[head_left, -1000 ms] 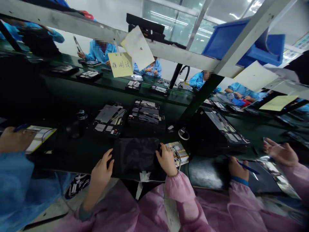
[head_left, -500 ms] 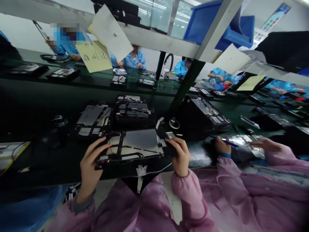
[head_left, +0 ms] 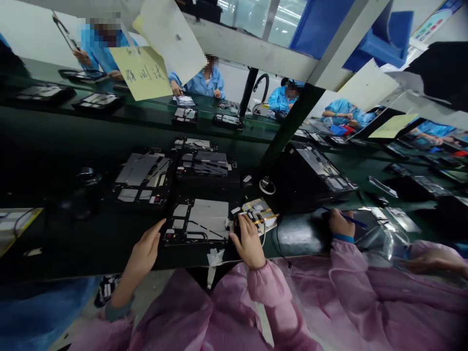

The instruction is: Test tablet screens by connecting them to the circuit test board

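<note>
**"Start close in: where are your hands on the surface [head_left: 73,243]?"**

"Your left hand [head_left: 144,249] is spread, its fingers reaching toward the near left corner of the tablet panel [head_left: 197,220]. You can't quite tell from here whether the fingertips touch it. Your right hand [head_left: 249,242] is loosely open and pinching nothing, with its fingertips at the panel's right edge, just beside the small circuit board [head_left: 259,214]."

**"And where's the panel?"**

"It's lying flat between your hands, with its silver sheets and dark strips facing up. Your safest contact is probably the frame, away from those sheets. Mind the thin white cable [head_left: 263,233] near your right hand too, because a snag could tug the board."

**"What's on your right?"**

"A co-worker's hand [head_left: 341,224] in a pink sleeve, holding a blue pen [head_left: 351,220]. Keep your right elbow tucked in."

**"And beyond the panel?"**

"There's an opened panel [head_left: 143,178] beside another stacked with parts [head_left: 203,165], then a tilted black case [head_left: 318,170] to the right. Farther off, people in blue smocks [head_left: 203,83] work along the far surface, under a handwritten yellow note [head_left: 141,73] and a blue bin [head_left: 376,36]."
</note>
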